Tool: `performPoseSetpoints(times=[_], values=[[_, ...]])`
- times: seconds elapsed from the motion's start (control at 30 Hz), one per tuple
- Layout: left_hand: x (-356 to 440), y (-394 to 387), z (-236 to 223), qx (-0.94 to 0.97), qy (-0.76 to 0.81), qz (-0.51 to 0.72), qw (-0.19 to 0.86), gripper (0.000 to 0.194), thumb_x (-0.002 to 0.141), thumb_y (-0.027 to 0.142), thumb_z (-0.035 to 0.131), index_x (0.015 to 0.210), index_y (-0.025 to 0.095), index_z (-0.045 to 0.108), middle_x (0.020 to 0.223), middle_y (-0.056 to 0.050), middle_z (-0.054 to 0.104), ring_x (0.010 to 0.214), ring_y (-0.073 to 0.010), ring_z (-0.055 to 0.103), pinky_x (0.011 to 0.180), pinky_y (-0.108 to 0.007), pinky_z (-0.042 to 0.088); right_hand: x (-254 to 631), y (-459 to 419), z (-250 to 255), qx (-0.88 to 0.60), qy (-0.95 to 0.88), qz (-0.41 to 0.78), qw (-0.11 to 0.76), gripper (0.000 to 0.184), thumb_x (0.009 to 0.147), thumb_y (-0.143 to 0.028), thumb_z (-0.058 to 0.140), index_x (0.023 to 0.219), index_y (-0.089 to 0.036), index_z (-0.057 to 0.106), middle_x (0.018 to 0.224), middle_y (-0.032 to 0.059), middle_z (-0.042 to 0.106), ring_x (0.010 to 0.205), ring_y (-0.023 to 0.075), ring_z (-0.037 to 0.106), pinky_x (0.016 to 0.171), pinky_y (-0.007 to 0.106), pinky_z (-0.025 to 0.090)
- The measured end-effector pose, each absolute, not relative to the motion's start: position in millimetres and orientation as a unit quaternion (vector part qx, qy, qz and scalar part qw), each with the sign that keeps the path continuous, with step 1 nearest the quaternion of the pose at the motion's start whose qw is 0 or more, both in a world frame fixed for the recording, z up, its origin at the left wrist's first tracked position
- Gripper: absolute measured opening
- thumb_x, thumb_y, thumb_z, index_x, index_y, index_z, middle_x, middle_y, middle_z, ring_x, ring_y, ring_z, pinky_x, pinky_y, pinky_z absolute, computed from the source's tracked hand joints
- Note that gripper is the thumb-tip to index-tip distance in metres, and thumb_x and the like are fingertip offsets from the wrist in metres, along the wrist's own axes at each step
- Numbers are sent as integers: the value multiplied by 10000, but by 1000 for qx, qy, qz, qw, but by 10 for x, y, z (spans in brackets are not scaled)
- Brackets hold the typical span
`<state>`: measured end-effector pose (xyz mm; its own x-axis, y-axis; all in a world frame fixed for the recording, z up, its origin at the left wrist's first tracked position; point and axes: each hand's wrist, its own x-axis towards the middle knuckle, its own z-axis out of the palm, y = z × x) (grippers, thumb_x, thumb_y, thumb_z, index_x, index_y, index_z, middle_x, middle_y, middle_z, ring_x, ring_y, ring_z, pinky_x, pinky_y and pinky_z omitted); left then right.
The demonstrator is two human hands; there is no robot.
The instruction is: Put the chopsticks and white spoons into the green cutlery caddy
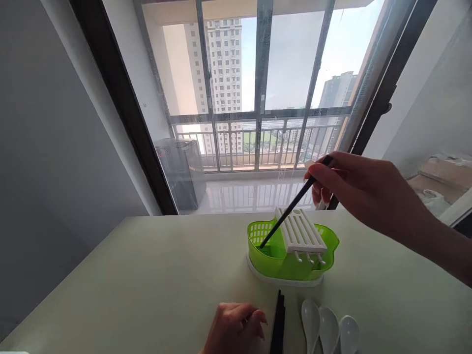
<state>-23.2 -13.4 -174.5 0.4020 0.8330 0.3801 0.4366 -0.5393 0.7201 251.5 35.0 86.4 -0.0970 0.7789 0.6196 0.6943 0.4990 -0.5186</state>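
My right hand [335, 179] pinches a black chopstick [291, 209] near its upper end. The chopstick slants down to the left, its lower tip inside the left compartment of a green utensil caddy [295, 268]. A white slotted rack [300, 231] with small hooks on its front crosses the middle of the caddy. My left hand [238, 327] rests on the table in front, fingers loosely curled with nothing seen in them. Just right of it lies a bundle of black chopsticks [278, 324], apart from the fingers. Three white spoons [328, 327] lie further right, cut off by the lower edge.
The caddy stands on a pale table [165, 275] whose far edge runs near a glass door. Beyond the glass are a grey cabinet [182, 172] and a balcony railing [258, 145]. Boxes and wrapped items [438, 182] sit at the far right.
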Motion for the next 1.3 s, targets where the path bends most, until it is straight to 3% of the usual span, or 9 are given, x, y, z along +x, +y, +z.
performPoseSetpoints(times=[0.2, 0.5, 0.67, 0.77, 0.87, 0.93, 1.07, 1.3], values=[[-214, -139, -1770, 782, 421, 349, 301, 411, 1008, 212, 501, 662, 190, 722, 473, 23, 685, 421, -76, 624, 541, -124, 478, 2414, 945, 490, -508, -779, 53, 363, 428, 1024, -542, 504, 801, -207, 648, 659, 8, 733, 554, 152, 665, 582, 264, 469], [-243, -110, -1803, 806, 408, 331, 271, 466, 1027, 251, 472, 650, 180, 737, 447, 6, 658, 393, -80, 603, 473, -134, 412, 2351, 1454, 58, -520, -810, 53, 265, 432, 1018, -476, 472, 747, -191, 652, 698, 52, 735, 607, 173, 640, 590, 281, 379], [-264, -99, -1815, 822, 410, 314, 241, 477, 1024, 246, 464, 617, 180, 703, 479, 19, 644, 410, -63, 533, 462, -157, 350, 2352, 1284, 121, -545, -776, 31, 315, 326, 998, -449, 564, 1133, -161, 639, 857, 61, 753, 715, 198, 675, 636, 293, 443], [-264, -104, -1815, 836, 411, 290, 218, 334, 941, 205, 565, 619, 179, 646, 504, 35, 638, 422, -60, 488, 455, -176, 316, 2308, 986, 213, -518, -774, -54, 360, 314, 988, -381, 611, 1211, -164, 576, 860, 42, 703, 709, 190, 644, 622, 294, 452], [-262, -104, -1823, 862, 380, 271, 196, 197, 856, 226, 697, 678, 190, 623, 540, 54, 650, 449, -67, 500, 468, -191, 325, 2227, 618, 269, -407, -824, -124, 375, 185, 1012, -241, 571, 1184, -173, 567, 858, 24, 684, 754, 175, 637, 707, 311, 485], [-264, -95, -1834, 888, 338, 259, 172, 259, 858, 314, 755, 685, 201, 599, 568, 58, 661, 490, -81, 537, 502, -210, 349, 2180, 381, 259, -305, -877, -142, 343, 117, 1014, -156, 538, 1124, -173, 573, 884, 27, 692, 778, 161, 625, 749, 307, 483], [-273, -73, -1835, 927, 273, 232, 113, 403, 882, 469, 772, 668, 212, 547, 624, 52, 672, 562, -107, 579, 550, -253, 358, 2177, 19, 133, -188, -950, -135, 209, 149, 1036, -131, 483, 964, -198, 595, 715, -39, 607, 596, 132, 502, 632, 298, 406], [-324, -114, -1620, 921, 316, 167, 154, 280, 783, 270, 861, 777, 224, 585, 767, 41, 708, 702, -141, 627, 670, -251, 440, 2386, -111, -13, -239, -954, -112, 139, 192, 1048, -129, 445, 955, -209, 594, 715, -38, 605, 601, 146, 521, 597, 326, 336]])
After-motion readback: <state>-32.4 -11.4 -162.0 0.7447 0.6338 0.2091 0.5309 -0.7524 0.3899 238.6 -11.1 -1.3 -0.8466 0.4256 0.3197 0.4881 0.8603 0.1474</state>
